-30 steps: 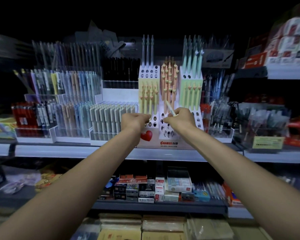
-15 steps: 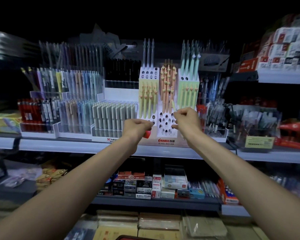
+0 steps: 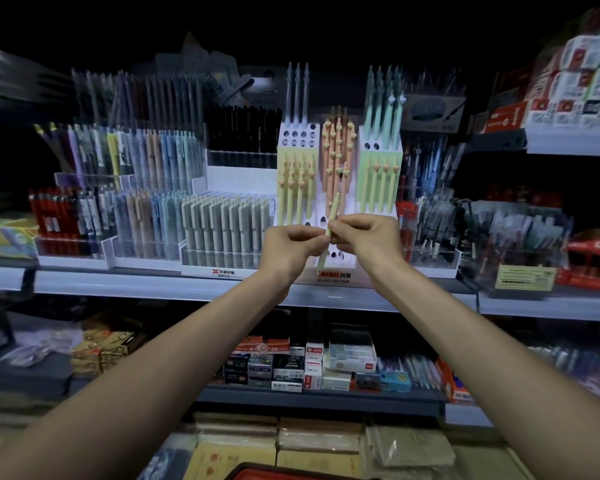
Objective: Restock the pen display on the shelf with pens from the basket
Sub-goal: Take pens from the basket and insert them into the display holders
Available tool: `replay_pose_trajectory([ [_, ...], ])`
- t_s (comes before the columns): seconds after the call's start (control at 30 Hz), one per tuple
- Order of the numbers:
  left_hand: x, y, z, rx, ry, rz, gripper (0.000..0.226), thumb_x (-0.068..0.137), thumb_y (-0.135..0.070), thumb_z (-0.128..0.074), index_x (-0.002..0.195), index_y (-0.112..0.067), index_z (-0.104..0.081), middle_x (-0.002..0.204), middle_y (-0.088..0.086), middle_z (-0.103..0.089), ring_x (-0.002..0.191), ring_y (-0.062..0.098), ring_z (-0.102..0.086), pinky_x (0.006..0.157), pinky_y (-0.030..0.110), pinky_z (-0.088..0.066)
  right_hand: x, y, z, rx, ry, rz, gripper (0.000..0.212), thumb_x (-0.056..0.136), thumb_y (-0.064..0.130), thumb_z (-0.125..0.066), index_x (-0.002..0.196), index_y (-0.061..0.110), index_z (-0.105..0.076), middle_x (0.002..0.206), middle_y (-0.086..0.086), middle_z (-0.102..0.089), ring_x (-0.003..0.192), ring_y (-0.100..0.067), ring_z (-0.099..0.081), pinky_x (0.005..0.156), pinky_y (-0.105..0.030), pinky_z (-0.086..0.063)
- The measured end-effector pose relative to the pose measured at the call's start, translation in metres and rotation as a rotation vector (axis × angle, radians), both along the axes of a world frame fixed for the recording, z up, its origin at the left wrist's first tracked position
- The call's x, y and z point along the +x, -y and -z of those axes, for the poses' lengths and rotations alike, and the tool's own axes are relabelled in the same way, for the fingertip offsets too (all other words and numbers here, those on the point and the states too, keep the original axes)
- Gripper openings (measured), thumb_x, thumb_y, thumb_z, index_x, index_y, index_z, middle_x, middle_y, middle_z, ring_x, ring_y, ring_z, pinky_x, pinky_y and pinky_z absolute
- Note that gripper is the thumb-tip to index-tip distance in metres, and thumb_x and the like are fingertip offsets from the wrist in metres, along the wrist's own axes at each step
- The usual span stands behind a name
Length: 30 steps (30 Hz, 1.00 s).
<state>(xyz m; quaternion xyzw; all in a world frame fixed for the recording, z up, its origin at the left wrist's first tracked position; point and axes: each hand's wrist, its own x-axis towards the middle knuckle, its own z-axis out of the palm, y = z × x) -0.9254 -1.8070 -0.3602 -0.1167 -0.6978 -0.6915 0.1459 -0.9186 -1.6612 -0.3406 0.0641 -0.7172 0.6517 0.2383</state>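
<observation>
A pale yellow-green pen point(image 3: 332, 216) stands nearly upright in front of the white pen display point(image 3: 340, 174) on the upper shelf. My left hand point(image 3: 291, 247) and my right hand point(image 3: 369, 237) both pinch this pen near its middle, fingertips meeting. The display has holes in stepped tiers and holds yellow, peach and light green pens; some holes are bare. A red basket rim point(image 3: 284, 472) shows at the bottom edge; its contents are out of view.
Trays of grey, blue and red pens point(image 3: 222, 233) fill the shelf to the left. Clear boxes of pens point(image 3: 513, 244) stand to the right. The lower shelf point(image 3: 319, 393) carries small boxes of erasers and leads. Stacked packs lie below.
My hands were apart at the display's lower holes; they have come together and lifted slightly. The pen, held by my right hand before, is now pinched by both hands.
</observation>
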Motion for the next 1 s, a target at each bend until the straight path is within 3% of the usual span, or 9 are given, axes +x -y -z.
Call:
replay_pose_trajectory([
  [0.17,-0.010,0.003,0.011,-0.029,0.003,-0.062,0.006,0.085,-0.004,-0.082,0.085,-0.010,-0.081,0.076,0.003,-0.077,0.064,0.013,-0.072,0.055,0.014,-0.048,-0.011,0.006,0.009,0.027,0.006,0.012,0.005,0.088,0.003,-0.079,0.094,0.004,-0.079,0.085,-0.011,-0.079,0.078,-0.024,-0.078,0.076,-0.035,-0.063],
  [0.33,-0.029,0.005,0.004,-0.048,0.001,-0.148,0.006,0.083,-0.012,-0.086,0.081,-0.009,-0.082,0.066,0.004,-0.074,0.056,0.017,-0.065,0.058,0.037,-0.052,-0.028,0.017,0.005,-0.001,0.006,0.040,0.013,0.084,0.004,-0.083,0.081,0.015,-0.078,0.079,-0.007,-0.078,0.077,-0.025,-0.078,0.077,-0.040,-0.066],
  [0.43,-0.036,0.005,-0.010,-0.076,-0.021,-0.170,0.009,0.085,-0.014,-0.085,0.079,-0.010,-0.080,0.067,0.009,-0.074,0.058,0.034,-0.067,0.053,0.052,-0.056,-0.040,0.023,-0.008,-0.014,-0.035,0.058,0.015,0.083,0.003,-0.084,0.097,0.004,-0.080,0.084,-0.008,-0.078,0.078,-0.023,-0.077,0.076,-0.036,-0.065],
  [0.57,-0.047,0.010,-0.032,-0.094,-0.061,-0.208,0.006,0.084,-0.014,-0.085,0.085,-0.010,-0.081,0.076,0.005,-0.078,0.074,0.022,-0.077,0.060,0.031,-0.058,-0.058,0.028,-0.028,0.035,-0.084,0.069,0.021,0.084,0.001,-0.082,0.104,0.002,-0.079,0.092,-0.009,-0.078,0.086,-0.024,-0.078,0.081,-0.036,-0.065],
  [0.7,-0.062,0.012,-0.047,-0.105,-0.078,-0.267,0.008,0.084,-0.018,-0.086,0.077,-0.016,-0.081,0.070,0.003,-0.077,0.071,0.025,-0.076,0.070,0.047,-0.065,-0.075,0.031,-0.040,0.086,-0.156,0.095,0.017,0.083,0.005,-0.084,0.100,0.009,-0.081,0.087,-0.004,-0.078,0.085,-0.020,-0.078,0.082,-0.036,-0.065],
  [0.87,-0.074,0.011,-0.050,-0.182,-0.070,-0.346,0.014,0.083,-0.023,-0.086,0.071,-0.023,-0.080,0.064,-0.005,-0.075,0.065,0.018,-0.075,0.071,0.046,-0.065,-0.090,0.034,-0.040,0.098,-0.172,0.121,0.014,0.082,0.005,-0.085,0.093,0.013,-0.082,0.083,-0.002,-0.078,0.082,-0.020,-0.078,0.080,-0.037,-0.065],
  [1.0,-0.079,0.010,-0.042,-0.204,-0.033,-0.380,0.016,0.081,-0.028,-0.088,0.069,-0.026,-0.078,0.063,-0.008,-0.074,0.065,0.015,-0.074,0.072,0.045,-0.065,-0.095,0.035,-0.032,0.123,-0.141,0.161,0.026,0.081,0.005,-0.086,0.071,0.027,-0.077,0.078,0.000,-0.077,0.080,-0.021,-0.077,0.081,-0.041,-0.065],
])
